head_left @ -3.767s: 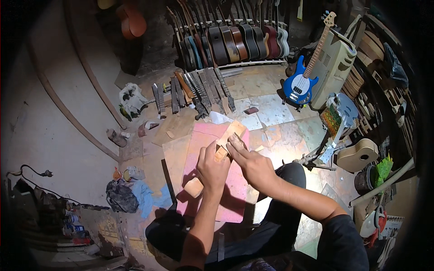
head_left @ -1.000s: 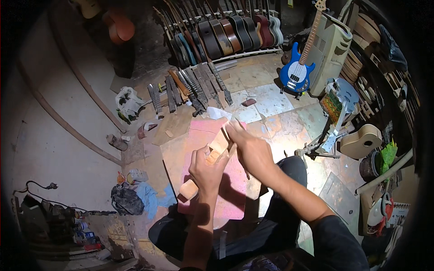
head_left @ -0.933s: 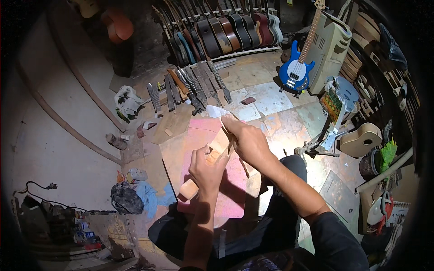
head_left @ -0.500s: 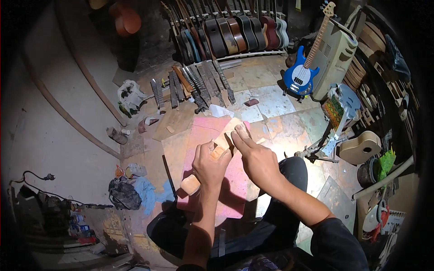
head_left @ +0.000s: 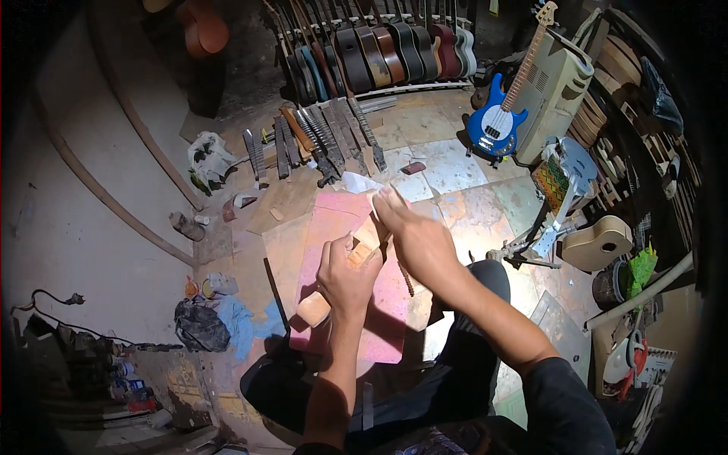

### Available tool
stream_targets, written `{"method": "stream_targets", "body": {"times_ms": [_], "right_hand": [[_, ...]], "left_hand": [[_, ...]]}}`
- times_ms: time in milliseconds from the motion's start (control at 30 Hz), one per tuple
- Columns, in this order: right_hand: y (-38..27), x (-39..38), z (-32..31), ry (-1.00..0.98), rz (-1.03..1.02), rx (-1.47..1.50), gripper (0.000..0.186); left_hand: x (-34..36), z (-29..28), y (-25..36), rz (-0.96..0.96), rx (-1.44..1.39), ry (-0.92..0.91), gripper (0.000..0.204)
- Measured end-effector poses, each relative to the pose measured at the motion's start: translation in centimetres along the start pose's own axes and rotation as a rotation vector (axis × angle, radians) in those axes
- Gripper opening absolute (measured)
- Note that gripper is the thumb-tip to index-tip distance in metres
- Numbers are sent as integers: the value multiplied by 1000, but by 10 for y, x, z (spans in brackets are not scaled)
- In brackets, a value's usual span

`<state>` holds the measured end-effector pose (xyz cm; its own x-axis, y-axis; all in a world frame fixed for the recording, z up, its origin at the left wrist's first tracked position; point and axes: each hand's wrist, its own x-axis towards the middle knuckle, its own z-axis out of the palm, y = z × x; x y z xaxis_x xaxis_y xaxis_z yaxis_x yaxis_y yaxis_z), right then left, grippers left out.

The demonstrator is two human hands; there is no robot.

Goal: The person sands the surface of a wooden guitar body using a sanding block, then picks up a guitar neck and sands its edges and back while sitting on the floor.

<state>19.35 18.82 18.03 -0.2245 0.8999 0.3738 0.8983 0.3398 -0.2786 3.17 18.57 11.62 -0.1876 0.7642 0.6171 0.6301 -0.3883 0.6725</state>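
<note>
A pale wooden piece shaped like a guitar neck (head_left: 362, 254) slants over a pink board (head_left: 389, 334) between my legs. My left hand (head_left: 349, 274) is closed around its middle. The blocky near end (head_left: 313, 309) of the wood juts out to the left, below that hand. My right hand (head_left: 422, 241) bears on the far end, its fingers pointing away from me and slightly blurred. From under the right palm a narrow dark strip with a ridged edge (head_left: 406, 278) sticks out toward me. Whatever else lies under those fingers is hidden.
Several guitar necks (head_left: 334, 136) lie ahead on the floor, before a rack of guitars (head_left: 387, 57). A blue bass (head_left: 497, 121) stands far right, an unfinished guitar body (head_left: 597, 246) nearer. Blue cloth (head_left: 239, 322) and a black bag (head_left: 199, 322) sit on the left.
My right hand has turned and shifted up and left over the wood's far end. The ridged strip now shows beneath it. My left hand keeps its hold; the whole view has shifted slightly.
</note>
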Motion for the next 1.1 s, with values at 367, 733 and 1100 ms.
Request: {"method": "stream_targets", "body": {"times_ms": [367, 733, 1100], "right_hand": [[-16, -30, -4, -13, -30, -29, 63], [-7, -41, 10, 19, -117, -128, 72], [5, -1, 17, 84, -86, -106, 66]], "left_hand": [[3, -2, -2, -4, 13, -1, 43], [1, 1, -2, -15, 13, -4, 43], [9, 0, -2, -22, -17, -19, 40]]}}
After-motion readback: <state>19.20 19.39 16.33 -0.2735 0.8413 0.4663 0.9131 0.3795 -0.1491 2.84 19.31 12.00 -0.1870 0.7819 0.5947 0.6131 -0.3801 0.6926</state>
